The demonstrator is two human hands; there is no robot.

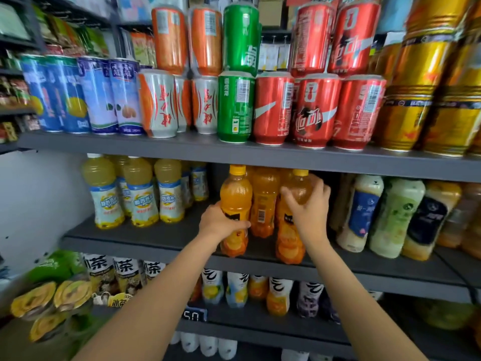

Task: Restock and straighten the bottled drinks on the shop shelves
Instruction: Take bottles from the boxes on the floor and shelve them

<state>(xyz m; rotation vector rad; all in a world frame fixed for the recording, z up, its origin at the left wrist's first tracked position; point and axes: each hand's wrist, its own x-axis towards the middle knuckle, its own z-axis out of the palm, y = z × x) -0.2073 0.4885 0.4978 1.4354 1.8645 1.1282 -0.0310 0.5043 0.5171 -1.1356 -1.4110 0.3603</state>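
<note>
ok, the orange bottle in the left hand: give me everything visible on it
The orange drink bottle is clear plastic filled with orange liquid, with a yellow screw cap and a wrap label that is dark above and shows orange fruit lower down. It stands roughly upright at the front edge of the middle shelf, leftmost of the orange bottles. The left hand grips its mid-body, fingers curled across the label. A second orange bottle with a barcode stands close behind on its right; contact is unclear.
</note>
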